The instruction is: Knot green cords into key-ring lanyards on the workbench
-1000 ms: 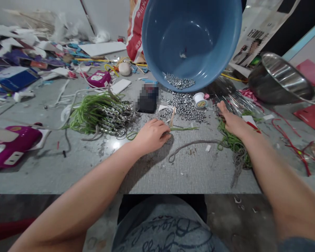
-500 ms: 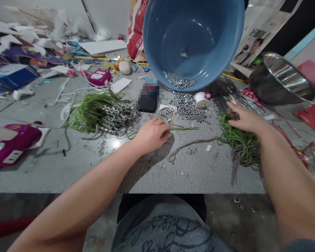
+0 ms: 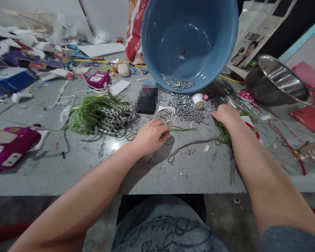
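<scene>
My left hand (image 3: 152, 134) rests on the table, closed with bent fingers around a green cord (image 3: 185, 129); the cord's end sticks out to the right. My right hand (image 3: 225, 113) reaches over a tangle of green and grey cords (image 3: 224, 134), at the right of scattered metal nuts (image 3: 185, 106). One of its digits points left, nothing shows in its grasp, and the other fingers are mostly hidden. A loose grey cord (image 3: 191, 142) trails from the tangle. To the left lies a green cord bundle (image 3: 85, 110) strung with many metal nuts (image 3: 115, 113).
A tilted blue basin (image 3: 170, 45) holds more nuts at its lower lip. Nearby are a white spool (image 3: 198, 100), a dark phone (image 3: 146, 102) and a steel bowl (image 3: 262, 84). Purple power strips (image 3: 98, 79) and scraps (image 3: 28, 49) cover the left side.
My right hand has moved left from the far side of the cord tangle toward the nuts, its forearm now covering part of the tangle. My left hand stays in place.
</scene>
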`<state>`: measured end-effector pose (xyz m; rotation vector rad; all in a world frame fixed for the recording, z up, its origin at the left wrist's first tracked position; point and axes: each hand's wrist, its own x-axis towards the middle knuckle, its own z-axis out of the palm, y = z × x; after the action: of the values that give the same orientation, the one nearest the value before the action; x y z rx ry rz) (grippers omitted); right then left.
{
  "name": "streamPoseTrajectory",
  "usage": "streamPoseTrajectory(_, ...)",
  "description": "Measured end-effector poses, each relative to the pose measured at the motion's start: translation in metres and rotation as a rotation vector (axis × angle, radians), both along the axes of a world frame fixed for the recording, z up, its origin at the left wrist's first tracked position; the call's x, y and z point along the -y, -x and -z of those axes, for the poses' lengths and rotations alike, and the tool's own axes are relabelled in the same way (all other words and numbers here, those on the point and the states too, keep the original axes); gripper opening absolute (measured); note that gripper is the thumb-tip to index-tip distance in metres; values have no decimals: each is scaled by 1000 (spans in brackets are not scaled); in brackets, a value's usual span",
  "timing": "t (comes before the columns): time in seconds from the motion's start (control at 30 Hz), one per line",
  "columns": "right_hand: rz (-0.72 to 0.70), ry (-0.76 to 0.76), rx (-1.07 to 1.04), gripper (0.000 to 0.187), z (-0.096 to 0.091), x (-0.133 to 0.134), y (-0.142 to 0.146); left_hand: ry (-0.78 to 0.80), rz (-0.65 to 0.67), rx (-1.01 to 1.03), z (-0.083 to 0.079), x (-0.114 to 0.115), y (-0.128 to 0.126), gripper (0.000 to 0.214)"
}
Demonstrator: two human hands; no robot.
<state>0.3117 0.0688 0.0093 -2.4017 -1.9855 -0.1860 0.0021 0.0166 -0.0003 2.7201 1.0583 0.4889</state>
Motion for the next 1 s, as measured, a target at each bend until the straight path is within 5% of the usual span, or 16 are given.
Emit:
streamPoseTrajectory(0.1,235,20,-5,38,6,-8,-4,-3,0,-9,0,0,0,20)
streamPoseTrajectory(0.2,278,38,-142,27,-1,-12,-5,-7,-6,-8,0,0,0,20)
streamPoseTrajectory(0.4,221,22,-876,15,-24,-3,-2,-22,-2,19,1,-1,0,20)
streamPoseTrajectory(0.47,177,17,-1267,15,-32,8,7,-26,-6,25,1,-1,0,20)
streamPoseTrajectory(0.63,57,-146,-1861,15,-38,61,66,-12,-16,107,-2,1,0,17)
streamPoseTrajectory(0.8,-113,73,-1937,21,-6,103,129,108,-47,290,-6,9,-4,16)
streamPoseTrajectory(1.0,-138,225,-1920,25,24,104,142,376,-77,431,-11,17,-10,18)
